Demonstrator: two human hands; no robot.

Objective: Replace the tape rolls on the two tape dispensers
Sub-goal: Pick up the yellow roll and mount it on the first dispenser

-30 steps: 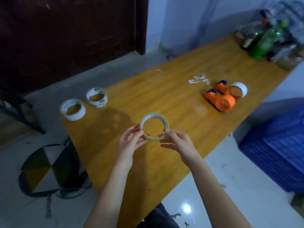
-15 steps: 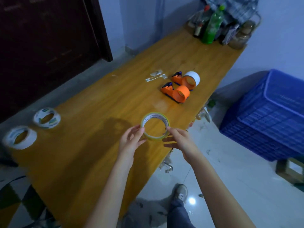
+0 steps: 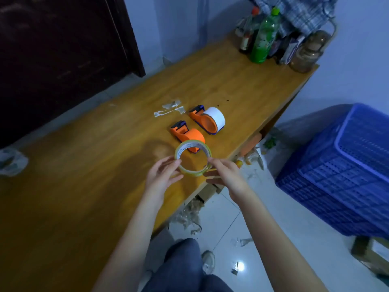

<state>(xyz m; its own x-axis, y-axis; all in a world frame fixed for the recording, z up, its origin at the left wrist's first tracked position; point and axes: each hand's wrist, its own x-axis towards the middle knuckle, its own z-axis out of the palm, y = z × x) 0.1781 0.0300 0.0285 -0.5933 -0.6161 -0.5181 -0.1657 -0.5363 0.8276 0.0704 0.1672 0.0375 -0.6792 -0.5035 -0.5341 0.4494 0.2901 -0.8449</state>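
Note:
A thin yellowish tape roll (image 3: 188, 170) is held upright above the wooden table (image 3: 84, 165), pinched between my left hand (image 3: 163, 175) and my right hand (image 3: 226, 175). Just behind it lie two orange tape dispensers. The near dispenser (image 3: 186, 134) shows a bare orange hub and its rear end is hidden by the roll. The far dispenser (image 3: 205, 121) carries a white tape roll (image 3: 215, 116). One more white roll (image 3: 10, 161) lies blurred at the table's far left.
Torn tape scraps (image 3: 168, 109) lie beside the dispensers. Bottles and jars (image 3: 265, 39) crowd the table's far end. A blue plastic crate (image 3: 341, 171) stands on the floor to the right. Tape litter lies under the table's edge.
The view has swung right and closer to the dispensers. Both hands have carried the tape roll along to just in front of the near dispenser. The left spare rolls have slid toward the frame's edge.

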